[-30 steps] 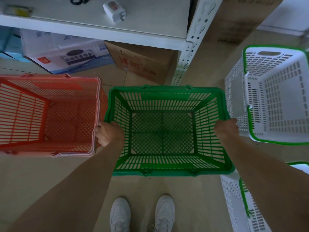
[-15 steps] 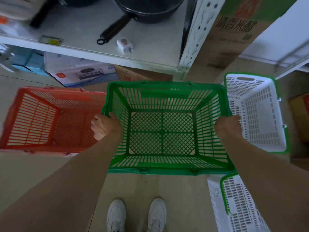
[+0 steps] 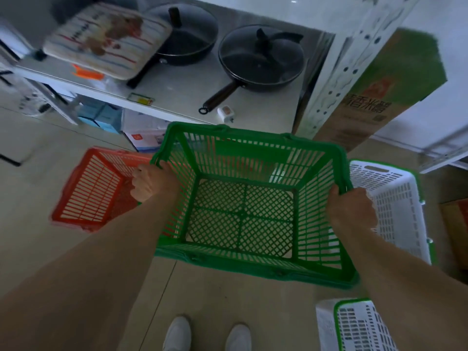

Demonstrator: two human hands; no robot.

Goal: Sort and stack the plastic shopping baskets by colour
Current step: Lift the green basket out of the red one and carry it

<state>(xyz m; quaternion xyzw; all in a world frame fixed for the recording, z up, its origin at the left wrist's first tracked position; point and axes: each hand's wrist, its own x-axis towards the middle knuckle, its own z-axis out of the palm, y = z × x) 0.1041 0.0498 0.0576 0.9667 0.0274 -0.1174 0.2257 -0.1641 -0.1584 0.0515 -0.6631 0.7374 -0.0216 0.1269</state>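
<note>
The scene is dim, with a cool greenish cast and soft, weak shadows. Motion blur smears the upper left of the frame, the cushion [image 3: 106,39] there and the red basket [image 3: 96,191]. Wide-angle distortion bends the shelf post [image 3: 347,69] at upper right.

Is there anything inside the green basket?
Empty. Through the green basket only its bare lattice floor and the ground below show, while both hands grip its side rims.

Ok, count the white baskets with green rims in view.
2. One white basket sits on the floor right of the held green basket; another is at the bottom right, cut off by the frame. More may lie outside it.
</note>
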